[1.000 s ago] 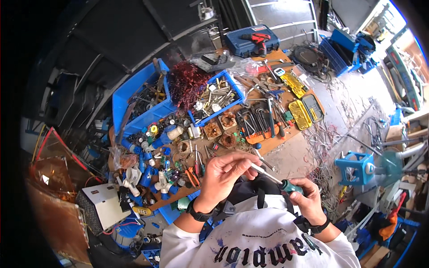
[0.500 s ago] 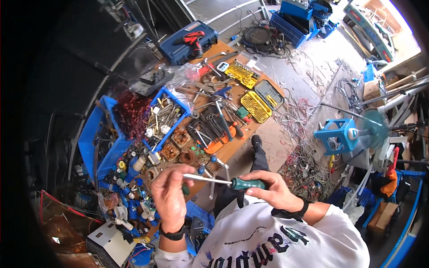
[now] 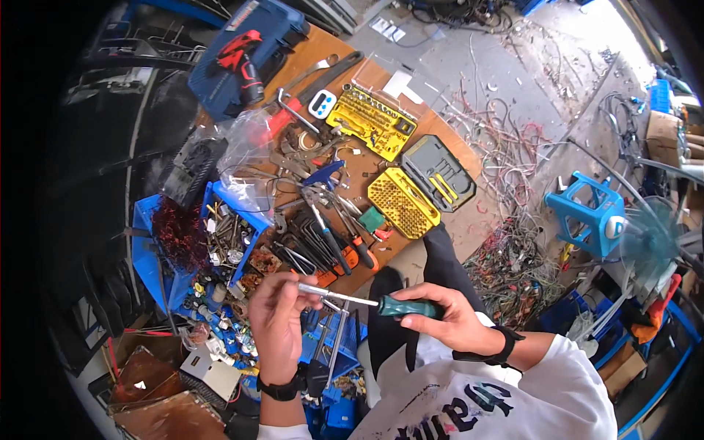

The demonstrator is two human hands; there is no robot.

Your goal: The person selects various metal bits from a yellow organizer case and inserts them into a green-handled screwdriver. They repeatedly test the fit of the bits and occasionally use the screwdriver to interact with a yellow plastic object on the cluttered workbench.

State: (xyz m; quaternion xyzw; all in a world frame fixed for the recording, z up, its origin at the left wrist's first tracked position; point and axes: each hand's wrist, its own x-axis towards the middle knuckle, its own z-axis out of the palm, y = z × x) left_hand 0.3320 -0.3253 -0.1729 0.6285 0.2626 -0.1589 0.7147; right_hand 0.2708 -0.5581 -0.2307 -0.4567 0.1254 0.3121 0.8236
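Note:
In front of my body I hold a screwdriver (image 3: 407,308) with a dark green handle, level between both hands. My right hand (image 3: 455,315) is wrapped around the handle. At the other end, the fingers of my left hand (image 3: 277,312) close on the thicker silver sleeve of the shaft. The very tip is hidden by those fingers. Beyond my hands, the wooden table (image 3: 411,257) carries a yellow bit set (image 3: 403,202) with its grey lid (image 3: 440,174) open, a yellow socket tray (image 3: 374,121) and a group of dark hex keys (image 3: 308,238).
A red drill (image 3: 240,62) lies on a blue tool case (image 3: 220,92) at the far left. Blue bins (image 3: 150,253) with loose hardware stand left of the table. Tangled wires (image 3: 506,271) cover the floor at right, near a blue stool (image 3: 587,213).
My view has turned and come closer to the table, so the tools on it look larger. Both hands stay on the screwdriver, its sleeve now plainly between my left fingers.

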